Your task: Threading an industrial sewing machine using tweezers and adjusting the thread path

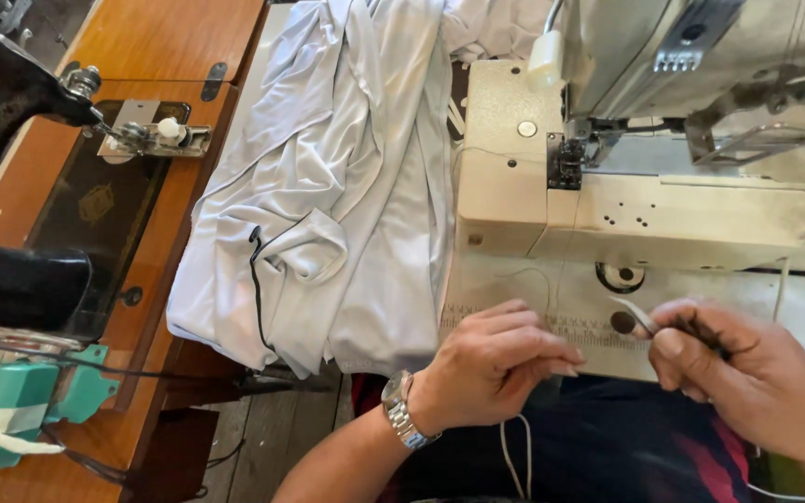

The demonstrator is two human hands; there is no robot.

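Note:
My left hand (491, 363), a silver watch (402, 419) on its wrist, pinches a thin white thread (512, 447) that hangs down over my lap. A little apart to the right, my right hand (747, 373) grips a small metal thread snip (635, 317), its tip pointing up-left toward the left hand. Both hands hover at the front edge of a cream industrial sewing machine (663, 219), below its needle area (570, 158).
A pale grey garment (337, 196) lies heaped left of the machine and droops over the table edge. Further left a black sewing machine (11, 186) stands on a wooden table (170, 47), with teal plastic parts (20, 396) near the front.

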